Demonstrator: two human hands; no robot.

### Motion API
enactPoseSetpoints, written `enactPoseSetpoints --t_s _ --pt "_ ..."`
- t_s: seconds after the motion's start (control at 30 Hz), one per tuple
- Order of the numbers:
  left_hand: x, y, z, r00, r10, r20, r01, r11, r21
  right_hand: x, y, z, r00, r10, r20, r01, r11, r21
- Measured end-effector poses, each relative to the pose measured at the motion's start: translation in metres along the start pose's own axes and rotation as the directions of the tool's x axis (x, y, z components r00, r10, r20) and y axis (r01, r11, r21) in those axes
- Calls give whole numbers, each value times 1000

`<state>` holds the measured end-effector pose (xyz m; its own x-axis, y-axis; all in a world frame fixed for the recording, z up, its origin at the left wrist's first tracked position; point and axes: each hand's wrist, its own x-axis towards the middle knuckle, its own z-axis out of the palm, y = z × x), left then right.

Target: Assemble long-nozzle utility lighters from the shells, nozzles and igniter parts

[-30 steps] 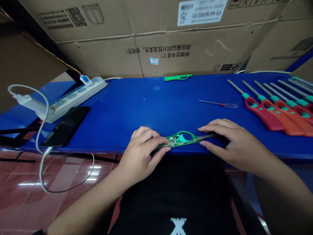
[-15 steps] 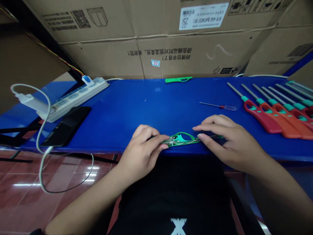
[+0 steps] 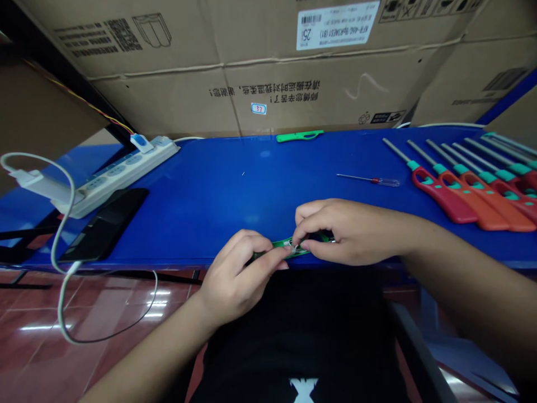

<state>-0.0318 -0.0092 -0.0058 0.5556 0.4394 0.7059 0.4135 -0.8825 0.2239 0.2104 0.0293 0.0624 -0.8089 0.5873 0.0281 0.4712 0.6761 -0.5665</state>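
Note:
An opened green lighter body (image 3: 302, 252) with small inner parts and wires lies at the table's front edge, mostly covered by my hands. Around its left end my left hand (image 3: 243, 274) is closed, thumb and fingers pinching it. My right hand (image 3: 339, 232) reaches over the middle of the body, its thumb and fingertips pinched at a small light-coloured part there. The far end of the lighter is hidden under my right hand.
A screwdriver (image 3: 380, 181) lies ahead on the right, beside several red and orange lighters (image 3: 447, 198). A green half shell (image 3: 298, 136) rests by the cardboard (image 3: 176, 101). At left are a power strip (image 3: 121, 170), a phone (image 3: 107, 224) and cables.
My right hand has moved left along the lighter, from its right end to the middle, and its fingers have closed. The view has shifted slightly.

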Motion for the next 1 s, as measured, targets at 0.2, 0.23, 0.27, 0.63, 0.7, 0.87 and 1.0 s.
enactPoseSetpoints --t_s 0.2,0.23,0.27,0.63,0.7,0.87,1.0 --pt "3 2 3 1000 2 -19 -2 1000 11 0 6 5 1000 -12 -18 13 998 62" --pt "3 2 3 1000 -10 -10 11 1000 12 0 7 5 1000 -14 -28 16 997 72" --pt "3 2 3 1000 -25 0 25 1000 11 0 8 6 999 -16 -35 19 996 84" --pt "1 2 -2 980 -161 115 162 987 3 1 13 14 995 -32 -92 39 997 66" --pt "3 2 -2 972 -192 138 194 981 -8 1 14 16 993 -47 -106 52 998 40" --pt "8 2 -4 957 -248 154 255 967 -28 -3 15 19 992 -44 -122 43 999 -6" --pt "12 -1 -4 951 -252 180 258 966 -9 -3 15 21 988 -41 -148 43 999 11"
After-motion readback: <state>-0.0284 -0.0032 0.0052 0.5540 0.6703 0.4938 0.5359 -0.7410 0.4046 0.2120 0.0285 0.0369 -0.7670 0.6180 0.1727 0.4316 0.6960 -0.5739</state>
